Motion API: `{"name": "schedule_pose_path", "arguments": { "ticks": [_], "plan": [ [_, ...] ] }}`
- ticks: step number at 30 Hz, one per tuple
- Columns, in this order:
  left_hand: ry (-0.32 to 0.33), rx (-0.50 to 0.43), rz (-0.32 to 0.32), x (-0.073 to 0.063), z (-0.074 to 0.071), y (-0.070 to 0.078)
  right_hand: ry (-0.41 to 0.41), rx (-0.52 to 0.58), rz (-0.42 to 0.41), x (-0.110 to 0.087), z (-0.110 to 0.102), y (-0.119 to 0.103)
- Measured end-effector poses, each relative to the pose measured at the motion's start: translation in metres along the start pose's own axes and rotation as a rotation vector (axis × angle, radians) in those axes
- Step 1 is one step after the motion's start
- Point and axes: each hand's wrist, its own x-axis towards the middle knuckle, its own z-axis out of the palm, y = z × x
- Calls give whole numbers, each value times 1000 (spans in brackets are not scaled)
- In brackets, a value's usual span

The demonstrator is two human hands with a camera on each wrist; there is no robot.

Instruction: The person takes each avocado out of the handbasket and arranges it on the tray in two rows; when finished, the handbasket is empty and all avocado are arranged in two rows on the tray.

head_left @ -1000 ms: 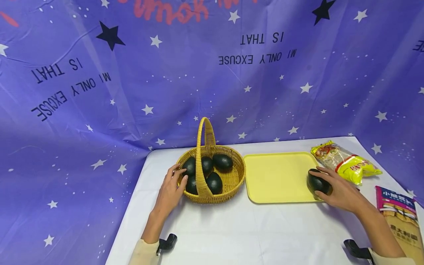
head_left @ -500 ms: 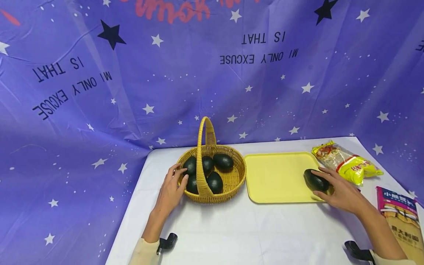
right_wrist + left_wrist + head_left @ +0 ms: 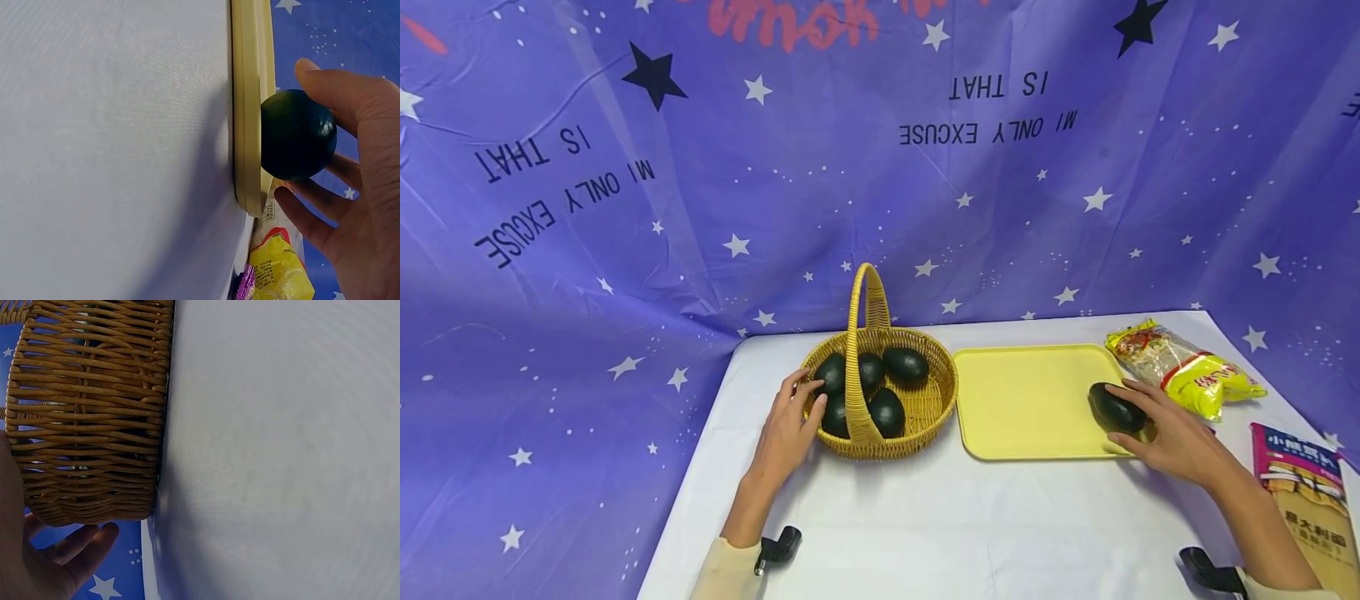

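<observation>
Dark green avocados [image 3: 906, 366] lie in a yellow wicker basket [image 3: 931, 408] with a tall handle. My left hand [image 3: 785, 437] rests at the basket's left rim, fingers loosely spread; the left wrist view shows them beside the wicker wall [image 3: 94, 425]. One more avocado [image 3: 1112, 408] sits on the right end of a yellow tray [image 3: 1030, 400]. Around it my right hand [image 3: 1172, 435] is loosely spread. In the right wrist view, the thumb stands a little off this avocado [image 3: 297, 134], and the other fingers pass behind and below it; whether they touch it is hard to tell.
A clear and yellow food bag [image 3: 1180, 367] lies behind the right hand, against the tray's right corner. Nearer, at the right table edge, is a pasta packet [image 3: 1303, 492]. A purple starry cloth [image 3: 820, 167] hangs behind the white table [image 3: 925, 525].
The avocado at the right hand has shifted slightly left and now lies tilted on the tray, the right fingers having loosened around it. The left hand stays at the basket.
</observation>
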Motion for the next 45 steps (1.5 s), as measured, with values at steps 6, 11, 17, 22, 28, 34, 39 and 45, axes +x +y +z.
{"name": "schedule_pose_path", "arguments": {
  "ticks": [6, 11, 17, 22, 28, 34, 39, 45],
  "plan": [
    [-9, -4, -7, 1, 0, 1, 20, -18, -9, 0, -1, 1],
    [-14, 2, -12, 2, 0, 0, 29, -24, -12, 0, -2, 2],
    [-9, 1, -10, 2, 0, 0, 42, -30, -12, 0, -1, -2],
    [-7, -5, -10, 1, 1, 0, 71, -33, -34, -1, -1, -7],
    [-5, -6, -11, 0, 0, 0, 88, -37, -47, 0, -2, -11],
    [-2, -10, -17, 0, -1, 1, 114, -43, -74, 3, -2, -17],
    [-1, -7, -11, 0, -1, 1, 113, -26, -83, 4, -1, -23],
    [-8, -3, -7, 0, -1, 1, 130, 17, -98, 5, 2, -29]
  ]
}}
